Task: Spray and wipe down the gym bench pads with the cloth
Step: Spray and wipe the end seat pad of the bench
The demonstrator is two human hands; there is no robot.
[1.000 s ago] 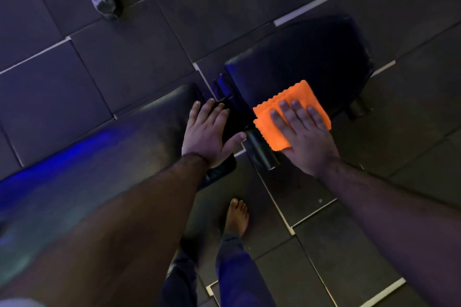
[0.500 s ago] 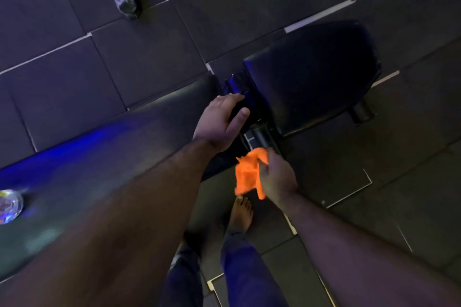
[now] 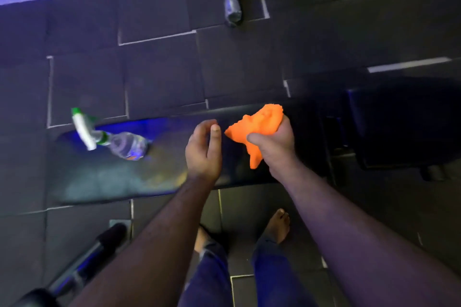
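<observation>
Cloth [image 3: 259, 129] bunched in the right hand [image 3: 275, 147], held above the long bench pad [image 3: 119, 177].
From the head view, the right hand clamped the cloth, probably to regather it; the left hand [image 3: 203, 149] hung beside it, loosely curled and holding nothing. The spray bottle [image 3: 112, 138] lay on the worktop well to the left, leaving open pad between. The seat pad [image 3: 404, 122] sat to the right.

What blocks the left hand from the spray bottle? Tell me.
Nothing visible. The empty left hand hovers over the long black bench pad; the clear spray bottle with the white-green trigger lies on that pad to its left, bare pad between them.
</observation>
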